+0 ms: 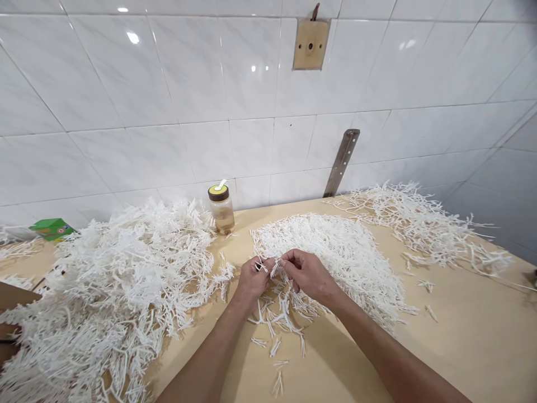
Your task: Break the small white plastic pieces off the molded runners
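Note:
My left hand (254, 277) is closed on a small white branched strand (263, 265), low over the table in the middle of the view. A dark object, too small to make out, shows at its fingers. Close to its right, my right hand (305, 271) pinches the white strand's other side between thumb and forefinger. Behind and right of the hands spreads a dense mound of white branched pieces (348, 246). Loose white pieces (285, 316) lie just below the hands.
A large white heap (126, 274) covers the left side. A jar with a yellow-topped lid (222, 210) stands by the tiled wall (188, 73). Another white pile (419, 218) lies back right. A metal strip (342, 162) leans on the wall; a green box (52, 229) sits far left.

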